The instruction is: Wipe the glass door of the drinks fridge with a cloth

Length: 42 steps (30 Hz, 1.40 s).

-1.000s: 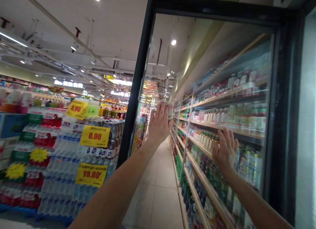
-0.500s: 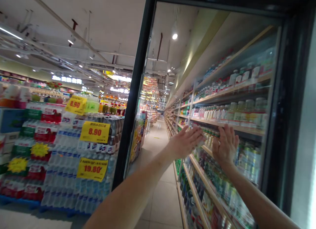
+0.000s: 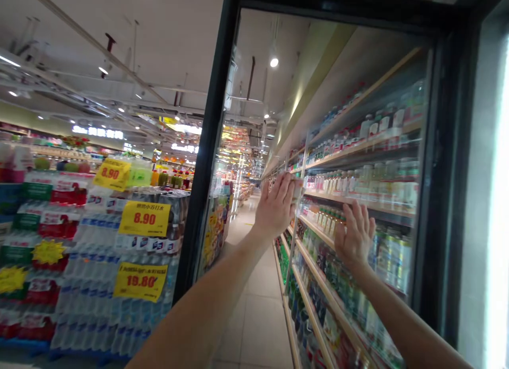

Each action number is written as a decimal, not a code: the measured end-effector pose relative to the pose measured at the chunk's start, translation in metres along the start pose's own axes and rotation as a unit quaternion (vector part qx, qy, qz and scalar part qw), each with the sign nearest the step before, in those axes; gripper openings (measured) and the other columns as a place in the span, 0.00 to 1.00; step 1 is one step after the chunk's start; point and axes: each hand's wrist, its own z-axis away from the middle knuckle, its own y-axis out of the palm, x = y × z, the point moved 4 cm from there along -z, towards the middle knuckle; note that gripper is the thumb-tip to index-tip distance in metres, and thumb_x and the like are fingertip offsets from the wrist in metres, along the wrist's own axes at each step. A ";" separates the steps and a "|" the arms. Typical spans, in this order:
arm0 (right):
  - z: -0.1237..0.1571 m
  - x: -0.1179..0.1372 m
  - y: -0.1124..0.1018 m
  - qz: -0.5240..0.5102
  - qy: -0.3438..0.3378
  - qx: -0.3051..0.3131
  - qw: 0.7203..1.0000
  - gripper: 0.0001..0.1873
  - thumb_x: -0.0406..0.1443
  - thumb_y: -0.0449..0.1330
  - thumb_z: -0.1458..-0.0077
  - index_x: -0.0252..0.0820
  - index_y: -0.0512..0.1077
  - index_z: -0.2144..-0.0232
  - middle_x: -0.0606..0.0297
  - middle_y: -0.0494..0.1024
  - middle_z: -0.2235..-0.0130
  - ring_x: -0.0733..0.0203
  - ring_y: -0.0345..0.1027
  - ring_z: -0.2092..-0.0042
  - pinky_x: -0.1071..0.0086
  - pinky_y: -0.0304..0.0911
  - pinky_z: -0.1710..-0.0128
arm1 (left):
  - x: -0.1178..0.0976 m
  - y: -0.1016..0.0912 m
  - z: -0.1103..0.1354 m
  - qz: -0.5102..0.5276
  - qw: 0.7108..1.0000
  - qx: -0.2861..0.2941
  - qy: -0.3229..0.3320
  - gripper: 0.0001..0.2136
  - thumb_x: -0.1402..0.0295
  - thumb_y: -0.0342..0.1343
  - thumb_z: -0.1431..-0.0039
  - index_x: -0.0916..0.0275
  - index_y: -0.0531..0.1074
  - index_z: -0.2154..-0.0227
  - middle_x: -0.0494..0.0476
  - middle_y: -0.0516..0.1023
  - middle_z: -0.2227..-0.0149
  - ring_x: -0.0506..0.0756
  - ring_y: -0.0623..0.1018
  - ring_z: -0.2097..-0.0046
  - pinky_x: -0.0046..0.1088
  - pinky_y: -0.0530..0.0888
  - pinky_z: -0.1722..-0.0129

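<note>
A glass door (image 3: 254, 35) with a black frame stands in front of me. My left hand (image 3: 276, 202) lies against the glass, fingers together and pointing up, pressing what looks like a small pale cloth (image 3: 298, 191); most of it is hidden under the palm and fingers. To the right and a little lower, my right hand (image 3: 355, 234) is held up at the same pane, its fingers stretched and slightly apart, with nothing in it. Whether its palm touches the glass I cannot tell.
Shelves of bottles (image 3: 358, 178) show in the pane at right. At left stand stacked packs of bottled drinks (image 3: 91, 273) with yellow price signs (image 3: 145, 219). A tiled floor (image 3: 254, 321) runs below the arms. A bright pale edge (image 3: 483, 199) borders the far right.
My left hand has moved left and up over the glass with the pale cloth, turning more upright. The right hand keeps nearly the same place. The view has shifted slightly.
</note>
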 end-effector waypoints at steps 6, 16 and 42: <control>0.003 -0.002 0.001 -0.029 -0.005 -0.021 0.999 0.25 0.38 0.44 0.41 0.40 0.60 0.42 0.52 0.63 0.40 0.51 0.51 0.37 0.51 0.46 0.40 | -0.032 0.003 0.026 0.039 0.970 0.005 0.238 0.23 0.62 0.38 0.35 0.62 0.54 0.40 0.54 0.52 0.35 0.56 0.49 0.34 0.43 0.52 0.38; 0.006 -0.007 -0.001 -0.094 0.006 -0.043 0.995 0.29 0.39 0.40 0.40 0.38 0.52 0.38 0.49 0.65 0.42 0.49 0.53 0.38 0.49 0.49 0.42 | -0.055 0.008 -0.004 0.059 0.965 0.022 0.254 0.21 0.66 0.39 0.36 0.59 0.57 0.41 0.51 0.56 0.37 0.55 0.53 0.35 0.43 0.51 0.37; 0.002 -0.004 -0.004 -0.083 0.021 -0.028 0.996 0.24 0.39 0.43 0.42 0.38 0.64 0.47 0.50 0.65 0.42 0.50 0.53 0.38 0.50 0.47 0.41 | 0.048 -0.015 0.142 -0.027 0.992 -0.027 -0.124 0.27 0.65 0.44 0.38 0.69 0.49 0.38 0.67 0.58 0.38 0.60 0.51 0.35 0.45 0.50 0.38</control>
